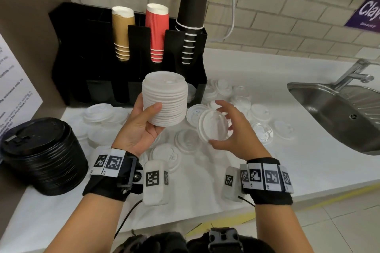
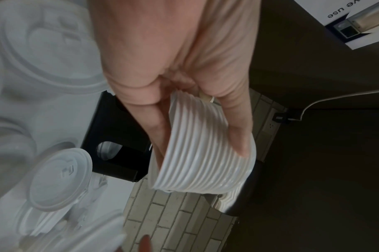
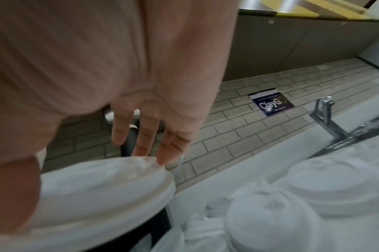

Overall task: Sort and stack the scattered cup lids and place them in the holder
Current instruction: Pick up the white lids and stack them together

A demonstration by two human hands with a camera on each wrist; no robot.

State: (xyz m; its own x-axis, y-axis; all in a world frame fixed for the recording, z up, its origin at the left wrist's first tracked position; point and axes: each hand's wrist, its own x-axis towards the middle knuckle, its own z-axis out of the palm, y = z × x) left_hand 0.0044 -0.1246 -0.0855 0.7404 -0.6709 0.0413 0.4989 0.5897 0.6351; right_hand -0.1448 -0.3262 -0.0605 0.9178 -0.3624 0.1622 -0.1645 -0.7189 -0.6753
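A white counter (image 1: 267,170) runs under a pale brick wall, with a steel sink (image 1: 329,104) at its right end. Above it the left hand (image 1: 139,127) grips a tall stack of white lids (image 1: 165,98), thumb across the near side and fingers curled round the far side. The stack's long axis stands nearly upright, leaning slightly toward the person at its base, and the domed tops face up and toward the wall.

Just to its right, the right hand (image 1: 236,129) holds a single white lid (image 1: 213,125) by its rim between thumb and fingertips. This lid is tipped on edge, its hollow underside turned toward the person.

The step in hand looks to be adding this lid to the stack. The next move probably calls for turning the lid dome-up, centring it over the stack's top and pressing it down until it nests.

Many more loose white lids (image 1: 259,113) lie scattered on the counter beneath and beyond the hands, so the sorting seems well short of done. A stack of black lids (image 1: 45,154) stands on the counter at the left. Behind the hands is the black holder (image 1: 82,51), with paper cups in its upper slots.
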